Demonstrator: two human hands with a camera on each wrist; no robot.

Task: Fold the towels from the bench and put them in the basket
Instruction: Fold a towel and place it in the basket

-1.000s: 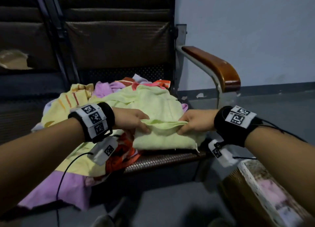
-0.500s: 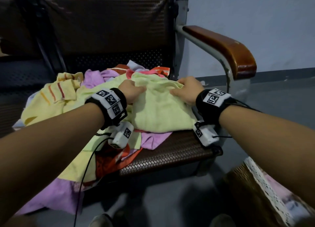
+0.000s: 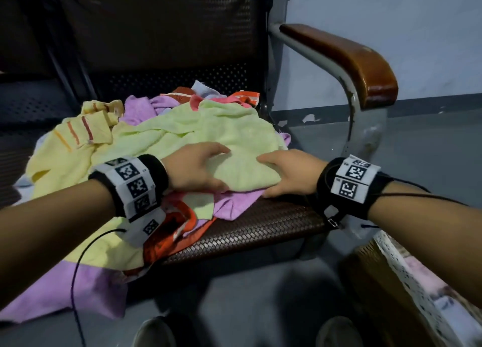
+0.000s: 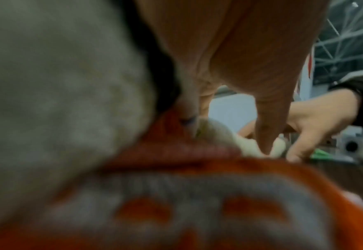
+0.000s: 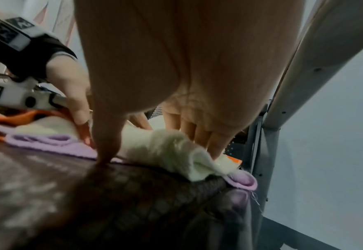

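Left hand (image 3: 193,168) and right hand (image 3: 289,173) lie with nearly straight fingers flat on the folded light-green towel (image 3: 242,164), thumbs at its near edge, clenching nothing; it sits atop a purple towel (image 3: 234,203) on the bench (image 3: 260,229). Best to press the crease flat, then slip thumbs under the green layers only before lifting toward the basket (image 3: 370,281).

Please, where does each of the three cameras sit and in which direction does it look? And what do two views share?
Head: on the person's head, facing forward and down at the bench seat; both forearms show, left hand and right hand on the light green towel.
Left wrist: on the left wrist, facing along its fingers toward the right hand; orange towel blurred below.
Right wrist: on the right wrist, facing along its fingers toward the left hand.
Shared: both wrist views show the light green towel.
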